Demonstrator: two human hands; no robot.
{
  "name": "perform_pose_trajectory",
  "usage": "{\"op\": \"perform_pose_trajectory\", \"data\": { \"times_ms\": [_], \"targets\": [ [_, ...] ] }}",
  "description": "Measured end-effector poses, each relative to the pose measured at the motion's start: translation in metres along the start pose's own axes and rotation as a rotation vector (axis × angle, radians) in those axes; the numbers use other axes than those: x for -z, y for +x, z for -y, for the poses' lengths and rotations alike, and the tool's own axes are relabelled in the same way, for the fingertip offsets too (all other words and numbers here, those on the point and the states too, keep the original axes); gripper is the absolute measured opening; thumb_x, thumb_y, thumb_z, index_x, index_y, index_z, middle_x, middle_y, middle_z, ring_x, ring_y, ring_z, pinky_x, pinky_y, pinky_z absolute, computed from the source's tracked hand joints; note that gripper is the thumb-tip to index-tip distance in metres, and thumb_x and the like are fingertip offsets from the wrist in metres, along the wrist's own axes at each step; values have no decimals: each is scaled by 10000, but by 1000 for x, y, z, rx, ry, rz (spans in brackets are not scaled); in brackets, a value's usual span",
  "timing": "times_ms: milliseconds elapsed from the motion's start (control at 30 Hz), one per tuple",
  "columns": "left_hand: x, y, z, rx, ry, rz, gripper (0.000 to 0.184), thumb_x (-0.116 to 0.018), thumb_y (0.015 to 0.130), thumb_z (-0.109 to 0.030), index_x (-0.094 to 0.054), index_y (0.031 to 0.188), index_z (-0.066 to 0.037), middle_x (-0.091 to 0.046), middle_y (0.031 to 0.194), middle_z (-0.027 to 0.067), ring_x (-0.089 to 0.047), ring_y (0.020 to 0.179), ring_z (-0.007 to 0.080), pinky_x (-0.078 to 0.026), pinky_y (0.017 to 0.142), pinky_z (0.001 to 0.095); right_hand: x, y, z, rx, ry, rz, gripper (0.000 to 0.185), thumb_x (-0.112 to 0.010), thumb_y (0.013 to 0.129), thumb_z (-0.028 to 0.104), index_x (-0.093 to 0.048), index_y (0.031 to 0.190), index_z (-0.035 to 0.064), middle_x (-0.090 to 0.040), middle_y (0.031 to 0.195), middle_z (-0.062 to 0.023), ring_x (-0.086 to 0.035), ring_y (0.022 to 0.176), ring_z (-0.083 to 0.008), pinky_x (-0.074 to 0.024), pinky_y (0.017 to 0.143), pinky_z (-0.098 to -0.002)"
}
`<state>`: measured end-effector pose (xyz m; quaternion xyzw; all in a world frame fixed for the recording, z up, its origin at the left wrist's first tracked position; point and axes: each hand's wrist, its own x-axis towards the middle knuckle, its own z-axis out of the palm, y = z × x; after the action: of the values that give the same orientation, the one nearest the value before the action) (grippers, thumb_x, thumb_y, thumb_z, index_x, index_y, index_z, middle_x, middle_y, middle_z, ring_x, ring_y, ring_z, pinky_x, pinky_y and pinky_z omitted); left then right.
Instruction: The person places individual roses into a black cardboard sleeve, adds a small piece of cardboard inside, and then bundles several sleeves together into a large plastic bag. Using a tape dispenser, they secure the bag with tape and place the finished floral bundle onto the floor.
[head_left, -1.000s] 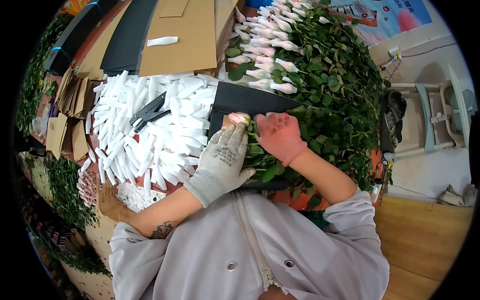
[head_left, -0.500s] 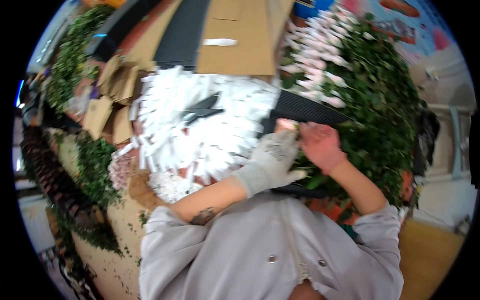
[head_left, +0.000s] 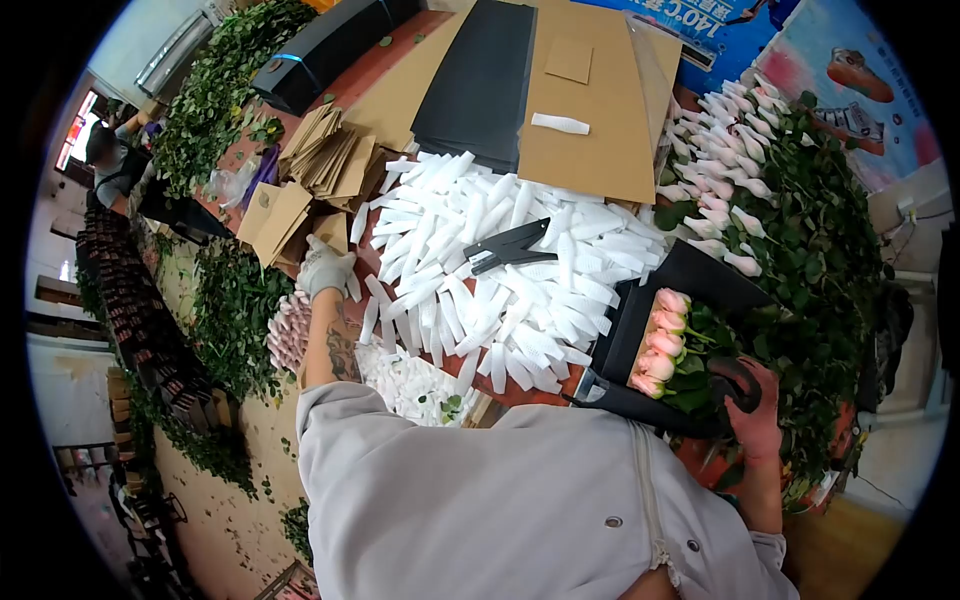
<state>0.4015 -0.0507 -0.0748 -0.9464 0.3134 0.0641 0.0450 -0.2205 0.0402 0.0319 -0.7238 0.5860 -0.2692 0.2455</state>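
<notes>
My left hand (head_left: 326, 268), in a white glove, reaches to the cardboard pieces left of the white sleeves. Its fingers close on the lower edge of a small cardboard piece (head_left: 329, 231); the fingertips are partly hidden. Nearer my body on the right, a black box (head_left: 622, 330) stands open at its flap. Several pink roses (head_left: 660, 342) lie in it with their heads in a row, leaves and stems pointing right. My right hand (head_left: 752, 405), in a pink glove with black patches, is curled at the leafy stems beside the box.
White mesh sleeves (head_left: 450, 235) form a big heap with a black stapler (head_left: 510, 247) on it. Cardboard sheets (head_left: 590, 100) and a black sheet (head_left: 475, 85) lie behind. Sleeved roses (head_left: 715, 180) with leafy stems are piled at right. Another person (head_left: 115, 165) is far left.
My left hand has moved from the roses across to the cardboard pieces at left. My right hand stays by the box. The view has turned, and the roses in the box now show clearly.
</notes>
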Motion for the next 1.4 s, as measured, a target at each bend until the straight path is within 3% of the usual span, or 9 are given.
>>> {"op": "perform_pose_trajectory", "data": {
  "times_ms": [200, 433, 567, 633, 700, 767, 1033, 1133, 1400],
  "targets": [
    [28, 2, 11, 53, -253, 110, 904, -723, 599, -386, -333, 1337, -38, -527, 1222, 197, -516, 1130, 327, -431, 920, 382, 4, -2, -3, -8, 89, -15, 570, -665, 625, -41, -489, 1159, 53, -493, 1168, -134, -484, 1095, -288, -429, 926, -369],
    [50, -33, 24, -355, -292, -470, 729, -689, 664, -226, -395, 1293, -2, -583, 1100, 209, -597, 965, 337, -464, 853, 375, 7, -12, -12, 11, -15, 77, 546, -597, 704, -55, -395, 1208, 1, -427, 1242, -169, -506, 1122, -286, -433, 959, -393],
    [49, -21, 30, -380, -786, -409, 647, -648, 704, -131, -399, 1287, -2, -600, 1046, 177, -606, 925, 283, -470, 832, 348, -6, -9, -4, 62, 302, 31, 549, -597, 694, -56, -398, 1202, 3, -427, 1244, -174, -500, 1127, -287, -436, 956, -391],
    [23, -3, 36, -369, -1145, -239, 582, -610, 717, -60, -421, 1263, 12, -596, 1069, 162, -599, 919, 225, -474, 807, 305, -8, -3, 15, -16, 371, 68, 585, -643, 630, -112, -447, 1163, 27, -422, 1229, -155, -473, 1143, -280, -467, 927, -370],
    [-42, 31, 50, -391, -922, -191, 492, -607, 736, -141, -497, 1179, 44, -628, 963, 147, -598, 717, 158, -497, 621, 269, -11, 0, 18, 36, 355, 81, 581, -638, 629, -122, -453, 1160, 21, -415, 1232, -156, -473, 1145, -274, -472, 925, -364],
    [-12, -40, 12, -149, -1030, 108, 544, -623, 777, -255, -487, 1205, 52, -626, 1005, 195, -620, 827, 226, -494, 742, 306, -17, 3, 20, 95, 340, 82, 577, -634, 628, -131, -458, 1158, 16, -408, 1235, -157, -472, 1146, -268, -478, 923, -357],
    [-57, -40, -15, -282, -899, 20, 475, -653, 763, -180, -502, 1150, 51, -622, 945, 157, -620, 839, 234, -496, 761, 321, -21, 6, 26, 109, 183, 124, 581, -692, 588, -20, -507, 1137, 37, -540, 1156, -123, -494, 1048, -297, -422, 901, -365],
    [-28, -42, -30, -157, -1580, 553, 351, -608, 744, -64, -532, 1078, 13, -619, 924, 128, -616, 801, 195, -506, 746, 294, -28, 4, 22, 107, 322, 80, 553, -693, 589, -24, -527, 1112, 42, -541, 1154, -130, -499, 1046, -291, -418, 910, -356],
    [112, -163, -70, -937, -1962, 959, 236, -625, 686, -143, -522, 828, 15, -521, 725, 68, -520, 603, 140, -435, 525, 241, -18, 50, 87, 296, 399, 407, 758, -720, 614, 142, -421, 1305, 56, -512, 1257, -145, -421, 1223, -318, -300, 1037, -391]
  ]
}}
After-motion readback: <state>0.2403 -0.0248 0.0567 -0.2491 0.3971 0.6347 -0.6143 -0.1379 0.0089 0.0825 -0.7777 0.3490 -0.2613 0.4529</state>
